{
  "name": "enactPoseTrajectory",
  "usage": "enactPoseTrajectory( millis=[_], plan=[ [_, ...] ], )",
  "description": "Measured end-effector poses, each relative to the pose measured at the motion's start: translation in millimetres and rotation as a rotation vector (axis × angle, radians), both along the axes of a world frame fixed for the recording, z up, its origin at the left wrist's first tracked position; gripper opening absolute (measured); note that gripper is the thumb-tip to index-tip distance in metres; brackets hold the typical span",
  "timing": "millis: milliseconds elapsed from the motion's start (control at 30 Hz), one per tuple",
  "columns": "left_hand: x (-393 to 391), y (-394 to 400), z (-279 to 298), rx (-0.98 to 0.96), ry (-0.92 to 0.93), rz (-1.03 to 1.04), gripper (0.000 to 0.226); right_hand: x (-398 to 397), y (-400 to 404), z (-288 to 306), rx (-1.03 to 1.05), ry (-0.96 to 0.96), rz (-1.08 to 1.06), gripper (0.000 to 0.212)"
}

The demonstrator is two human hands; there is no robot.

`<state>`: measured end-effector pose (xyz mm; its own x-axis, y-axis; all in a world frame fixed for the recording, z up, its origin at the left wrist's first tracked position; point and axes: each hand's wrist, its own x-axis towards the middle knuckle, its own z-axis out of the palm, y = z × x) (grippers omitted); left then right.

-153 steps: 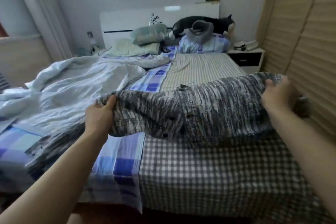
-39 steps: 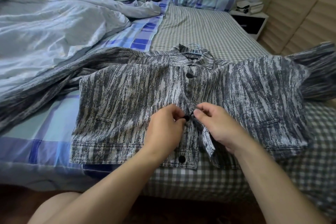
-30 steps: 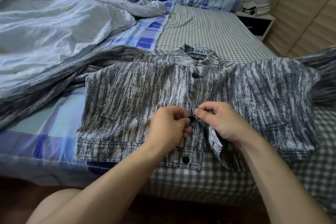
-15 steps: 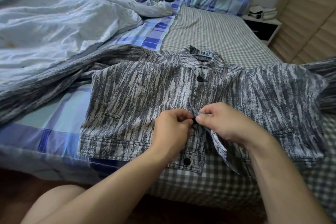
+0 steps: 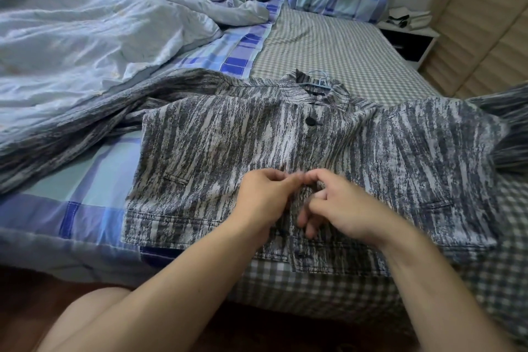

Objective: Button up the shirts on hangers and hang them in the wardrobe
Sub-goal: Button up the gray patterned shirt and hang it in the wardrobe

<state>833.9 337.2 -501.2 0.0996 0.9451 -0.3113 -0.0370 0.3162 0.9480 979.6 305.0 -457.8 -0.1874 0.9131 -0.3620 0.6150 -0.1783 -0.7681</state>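
Far left, a rumpled pale blue duvet [image 5: 85,37] covers that side of the bed [image 5: 328,46]; the shirt's long left-side sleeve [image 5: 85,128] trails across a blue plaid sheet [image 5: 85,186]. The shirt [image 5: 217,146], grey streaked weave, lies flat face-up at the near edge of the bed, collar away from the camera, with a light blue hanger [image 5: 320,81] poking out at the neck. Top button [image 5: 310,121] looks fastened. Mid-placket, the left hand [image 5: 265,203] pinches the left front edge with curled fingers, and the right hand [image 5: 340,206] pinches the opposite edge right beside it, fingertips almost touching; motion blur hides whether a button is through its hole. Lower buttons near the hem are partly hidden by the wrists, cannot tell their state. Fabric reads soft, light and floppy, a bit thick like denim, not slippery, so best held close to the placket, one hand at the button and one at the hole. For lifting, take it by the hanger hook, since the sleeves will drag. Far right, louvred wardrobe doors [image 5: 485,23].
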Motion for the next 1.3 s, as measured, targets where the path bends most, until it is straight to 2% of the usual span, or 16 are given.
enactPoseTrajectory(
  millis=[67,233,367,467,533,633,700,767,867,1000,1133,1300],
  plan=[
    [2,-1,-1,0.002,-0.009,0.045,0.021,1,-1,-3,0.015,0.005,0.002,0.04],
    [4,1,3,-0.182,-0.233,0.098,0.015,5,-2,-10,0.143,0.023,-0.104,0.032],
    [-1,3,5,-0.225,-0.254,0.098,0.018,12,0,-23,0.607,-0.112,-0.297,0.023],
    [-2,2,5,-0.226,-0.269,0.097,0.025,25,6,-27,0.752,-0.096,-0.348,0.025],
    [-2,0,7,-0.183,-0.245,0.093,0.025,31,8,-31,0.785,-0.134,-0.316,0.027],
    [-2,-3,14,0.094,0.002,0.065,0.02,29,7,-30,0.875,-0.152,-0.245,0.027],
    [-3,-4,20,0.243,0.102,0.047,0.02,27,13,-21,0.935,-0.204,-0.138,0.024],
    [-4,-2,21,0.271,0.087,0.03,0.022,28,23,-7,0.965,-0.311,0.073,0.02],
    [-5,1,18,0.192,-0.024,0.022,0.027,34,36,13,0.984,-0.462,0.405,0.021],
    [-9,5,15,0.079,-0.088,-0.051,0.03,45,43,22,1.112,-0.645,0.748,0.019],
    [-17,9,19,0.041,-0.078,-0.11,0.03,41,55,27,1.149,-0.725,0.931,0.019],
    [-18,8,21,0.116,0.026,-0.136,0.031,36,64,35,1.197,-0.813,1.095,0.018]
  ],
)
